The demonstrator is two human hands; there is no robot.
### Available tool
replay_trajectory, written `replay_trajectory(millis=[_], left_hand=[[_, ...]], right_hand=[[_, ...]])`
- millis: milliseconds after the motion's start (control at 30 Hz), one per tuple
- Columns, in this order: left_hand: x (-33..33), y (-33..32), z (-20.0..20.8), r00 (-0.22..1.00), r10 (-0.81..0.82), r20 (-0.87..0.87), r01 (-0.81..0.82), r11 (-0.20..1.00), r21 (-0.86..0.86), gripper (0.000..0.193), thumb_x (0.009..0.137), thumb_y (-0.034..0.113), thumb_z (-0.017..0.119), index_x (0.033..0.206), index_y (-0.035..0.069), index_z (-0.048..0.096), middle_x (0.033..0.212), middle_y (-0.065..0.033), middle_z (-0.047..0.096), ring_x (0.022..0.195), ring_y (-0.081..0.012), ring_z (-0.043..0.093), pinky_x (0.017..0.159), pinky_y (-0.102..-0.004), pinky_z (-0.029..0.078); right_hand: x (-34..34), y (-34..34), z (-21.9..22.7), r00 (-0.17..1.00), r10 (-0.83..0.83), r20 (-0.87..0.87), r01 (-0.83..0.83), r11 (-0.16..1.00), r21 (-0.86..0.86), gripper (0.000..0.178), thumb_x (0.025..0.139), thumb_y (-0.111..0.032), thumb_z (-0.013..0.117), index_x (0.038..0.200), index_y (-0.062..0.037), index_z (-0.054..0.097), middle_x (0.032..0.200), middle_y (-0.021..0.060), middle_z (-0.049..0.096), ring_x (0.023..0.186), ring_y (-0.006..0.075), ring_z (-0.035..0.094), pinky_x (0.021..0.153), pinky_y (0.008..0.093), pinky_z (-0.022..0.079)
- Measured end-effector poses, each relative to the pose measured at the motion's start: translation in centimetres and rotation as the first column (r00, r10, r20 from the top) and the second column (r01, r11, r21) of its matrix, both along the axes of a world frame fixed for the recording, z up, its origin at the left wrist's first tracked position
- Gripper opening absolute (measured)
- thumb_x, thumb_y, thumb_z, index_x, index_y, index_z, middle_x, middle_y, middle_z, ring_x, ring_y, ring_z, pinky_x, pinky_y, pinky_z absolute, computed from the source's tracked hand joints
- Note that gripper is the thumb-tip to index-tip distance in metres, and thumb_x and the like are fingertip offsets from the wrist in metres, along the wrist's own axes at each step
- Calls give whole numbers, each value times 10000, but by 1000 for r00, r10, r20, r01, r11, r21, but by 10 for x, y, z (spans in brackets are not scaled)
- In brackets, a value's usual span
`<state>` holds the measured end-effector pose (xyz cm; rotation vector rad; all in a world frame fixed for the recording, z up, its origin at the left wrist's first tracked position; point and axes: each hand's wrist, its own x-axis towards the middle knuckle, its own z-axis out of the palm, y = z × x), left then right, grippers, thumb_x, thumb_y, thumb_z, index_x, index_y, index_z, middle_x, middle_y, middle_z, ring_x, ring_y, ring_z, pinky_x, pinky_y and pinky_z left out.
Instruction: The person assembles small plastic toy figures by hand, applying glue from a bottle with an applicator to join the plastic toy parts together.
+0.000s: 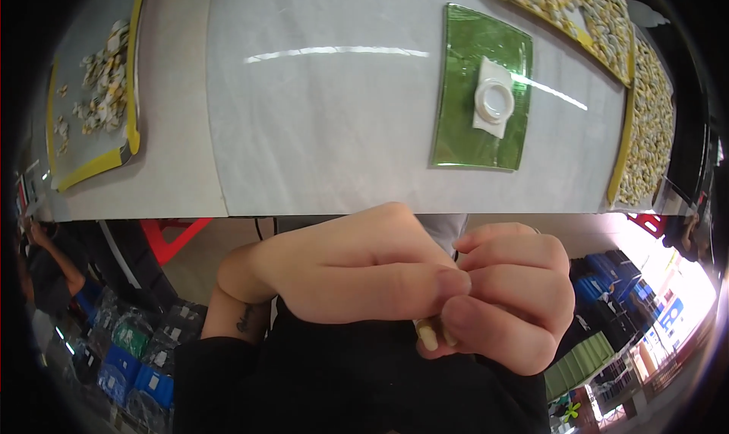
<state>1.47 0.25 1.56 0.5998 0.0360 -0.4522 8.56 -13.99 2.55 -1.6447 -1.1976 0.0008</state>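
Note:
Both my hands are up close to my body, just in front of the table's near edge, their fingertips meeting. My left hand (pixel 357 271) is closed, its thumb stretched along the side of the fingers. Opposite it, my right hand (pixel 516 297) has its fingers curled in, the thumb tip pressed near the left thumb. A small pale yellow piece (pixel 427 335) peeks out below the fingertips, pinched between the hands. Most of it is hidden by the fingers, so its kind does not show.
On the grey-white table (pixel 326 138) lies a green glossy sheet (pixel 462 92) bearing a white pad and a round white dish (pixel 493 102). A yellow-edged tray (pixel 99 163) of small yellow-and-white pieces sits at left; similar full trays (pixel 623 142) line the right. Crates (pixel 585 366) stand at lower right.

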Motion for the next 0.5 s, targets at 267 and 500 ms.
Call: replay_trajectory(millis=[267,500], left_hand=[[1,1,-9,979,-22,201,-9,989,148,321,909,247,466,741,-5,572,708,-54,609,591,-80,489,530,-236,388],[-4,-8,-12,931,128,343,-214,950,227,271,900,227,459,836,-15,564,653,-84,586,550,-170,545,517,-243,417]], right_hand=[[9,0,-7,991,46,-128,-24,985,169,234,585,-95,717,779,-56,590,700,44,551,626,162,508,497,238,450],[8,-4,-8,941,156,-301,-110,980,163,191,681,-154,736,742,-90,567,802,41,491,724,153,462,558,253,489]])
